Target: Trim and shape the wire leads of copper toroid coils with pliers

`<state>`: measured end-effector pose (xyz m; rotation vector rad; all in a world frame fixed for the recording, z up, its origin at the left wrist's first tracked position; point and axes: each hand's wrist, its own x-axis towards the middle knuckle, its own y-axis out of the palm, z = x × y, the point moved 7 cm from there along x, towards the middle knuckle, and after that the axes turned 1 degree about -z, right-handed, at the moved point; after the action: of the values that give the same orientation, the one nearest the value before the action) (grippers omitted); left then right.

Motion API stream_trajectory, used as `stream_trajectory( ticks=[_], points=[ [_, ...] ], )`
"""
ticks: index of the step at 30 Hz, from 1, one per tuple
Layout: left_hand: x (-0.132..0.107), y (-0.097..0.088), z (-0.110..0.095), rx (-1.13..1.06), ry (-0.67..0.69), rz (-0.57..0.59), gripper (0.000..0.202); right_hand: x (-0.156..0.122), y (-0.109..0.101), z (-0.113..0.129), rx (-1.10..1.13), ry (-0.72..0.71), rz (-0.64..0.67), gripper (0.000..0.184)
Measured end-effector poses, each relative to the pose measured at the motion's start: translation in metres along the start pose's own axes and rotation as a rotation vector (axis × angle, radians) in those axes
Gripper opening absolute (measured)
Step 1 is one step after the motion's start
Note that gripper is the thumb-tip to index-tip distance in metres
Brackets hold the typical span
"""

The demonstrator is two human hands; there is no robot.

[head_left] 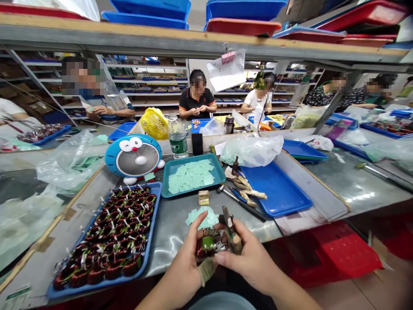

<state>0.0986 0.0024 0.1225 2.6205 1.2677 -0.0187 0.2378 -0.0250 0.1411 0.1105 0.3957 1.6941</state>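
Hands [186, 261] in a grip around a wound coil [206, 243] and a tool [229, 224], green bottle label [178, 145] illegible

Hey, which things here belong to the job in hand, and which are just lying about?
Likely part of the job:
wound coil in the left hand
tool in the right hand
blue tray of similar coils
pale green slips

Probably just lying about:
cartoon-faced fan
water bottle

no words or numbers can be read. the bottle [177, 129] has a green label [179, 146] with pale marks too small to make out. the clipped paper [227, 71] carries faint, blurred writing. the shirt [195, 101] shows a small reddish mark, also illegible.
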Motion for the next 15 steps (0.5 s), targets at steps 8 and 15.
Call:
stream_trajectory(
  ticks=[8, 15],
  points=[
    [0.016, 0.000, -0.007, 0.233, 0.048, -0.037, 0.088, -0.021, -0.028, -0.011, -0.019, -0.047, -0.121, 0.064],
    [0.033, 0.031, -0.003, 0.012, -0.025, 0.153, 0.100, -0.029, -0.033, 0.012, -0.218, -0.120, -0.139, 0.058]
  ],
)
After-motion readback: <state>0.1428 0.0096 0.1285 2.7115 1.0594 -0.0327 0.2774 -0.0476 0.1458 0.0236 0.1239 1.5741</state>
